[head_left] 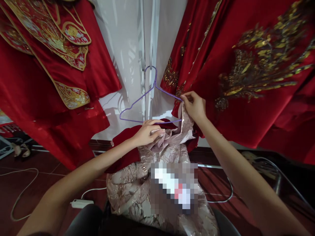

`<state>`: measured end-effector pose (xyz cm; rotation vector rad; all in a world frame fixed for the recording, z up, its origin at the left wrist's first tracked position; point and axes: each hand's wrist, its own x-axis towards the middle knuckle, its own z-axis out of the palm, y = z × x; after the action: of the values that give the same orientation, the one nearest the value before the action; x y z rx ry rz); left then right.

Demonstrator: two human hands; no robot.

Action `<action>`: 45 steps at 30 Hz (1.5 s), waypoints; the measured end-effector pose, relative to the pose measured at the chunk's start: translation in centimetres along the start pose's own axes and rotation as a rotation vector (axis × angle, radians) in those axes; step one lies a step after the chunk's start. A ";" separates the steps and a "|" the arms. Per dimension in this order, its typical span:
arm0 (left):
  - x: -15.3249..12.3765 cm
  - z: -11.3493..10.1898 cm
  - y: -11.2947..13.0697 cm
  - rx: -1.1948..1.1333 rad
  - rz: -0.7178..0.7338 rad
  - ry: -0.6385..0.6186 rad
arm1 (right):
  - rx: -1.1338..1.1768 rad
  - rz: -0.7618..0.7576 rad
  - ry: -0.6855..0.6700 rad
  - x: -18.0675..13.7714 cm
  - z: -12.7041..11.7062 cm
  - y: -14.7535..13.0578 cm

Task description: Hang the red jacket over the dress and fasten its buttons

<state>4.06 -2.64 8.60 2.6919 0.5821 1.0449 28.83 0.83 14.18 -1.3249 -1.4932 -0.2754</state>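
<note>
A purple wire hanger hangs by its hook in front of a white wall. My right hand is closed, pinching the hanger's right end together with the shoulder of a pale pink brocade garment with dark red velvet trim. My left hand grips the garment's collar area just under the hanger's bottom bar, fingers curled into the cloth. The garment drapes down toward me over a dark surface.
Red embroidered robes hang at left and right. A white power strip and cables lie on the dark red floor. Shoes sit at far left. A metal frame stands at lower right.
</note>
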 end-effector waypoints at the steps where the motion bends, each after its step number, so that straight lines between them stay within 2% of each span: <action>1: -0.1 -0.2 0.0 -0.006 -0.003 -0.001 | -0.030 0.008 0.010 -0.1 0.2 0.1; 5: -0.4 -1.3 -0.7 -0.056 -0.010 0.022 | -0.095 0.074 0.042 -0.4 0.5 0.4; 7: -1.0 -2.2 -2.1 -0.058 -0.069 0.112 | -0.096 0.080 0.054 -0.4 0.1 0.3; 9: -2.0 -3.3 -4.5 -0.004 -0.213 0.278 | -0.097 0.075 0.062 -0.4 -0.6 0.1; 11: -3.5 -4.3 -7.5 0.065 -0.430 0.439 | -0.094 0.072 0.061 -0.2 -1.2 -0.1; 12: -4.3 -4.8 -9.1 0.066 -0.535 0.482 | -0.091 0.074 0.058 0.0 -1.5 -0.2; 15: -6.5 -5.6 -12.7 -0.111 -0.803 0.493 | -0.069 0.100 0.037 0.4 -1.7 -0.3; 17: -7.3 -5.6 -13.9 -0.272 -0.874 0.505 | -0.045 0.114 0.027 0.7 -1.6 -0.1; 22: -6.8 -5.7 -14.3 -0.434 -0.865 0.620 | -0.020 0.102 0.051 1.1 -1.2 0.6; 29: -5.9 -6.2 -15.2 -0.496 -1.191 0.582 | 0.034 0.165 0.002 1.5 -1.1 1.1; 45: -5.7 -5.7 -16.6 -0.581 -1.220 0.592 | -0.007 0.185 -0.065 2.1 -1.3 1.5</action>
<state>-8.48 10.20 4.10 1.0903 1.4406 1.2437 31.14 1.66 15.72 -1.4780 -1.4127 -0.1195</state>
